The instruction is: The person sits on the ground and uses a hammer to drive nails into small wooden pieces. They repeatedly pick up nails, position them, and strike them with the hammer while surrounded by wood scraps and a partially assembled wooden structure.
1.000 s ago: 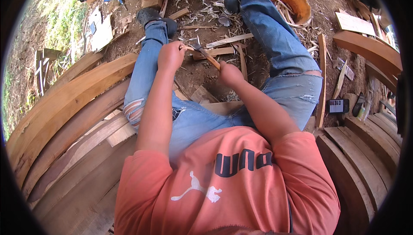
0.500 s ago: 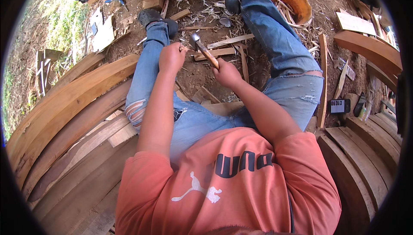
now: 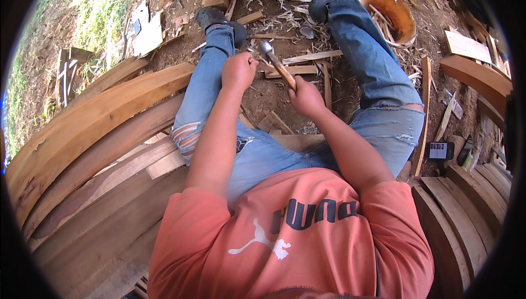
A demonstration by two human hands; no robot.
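Our right hand (image 3: 306,97) grips the hammer (image 3: 276,64) — handle slanting to its head at upper left, just beside our fisted left hand (image 3: 239,70) — whose contents we cannot tell.

The hammer (image 3: 278,66) sits at upper centre of the frame, between the two hands: left hand (image 3: 238,72) just left of its head, right hand (image 3: 306,97) below and right, around its handle. Wood scraps (image 3: 307,58) lie on the ground (image 3: 263,99) just behind the hammer. A bowl (image 3: 390,10) stands at the upper right. Curved planks (image 3: 93,134) are stacked along the left, more planks (image 3: 460,228) at the lower right.
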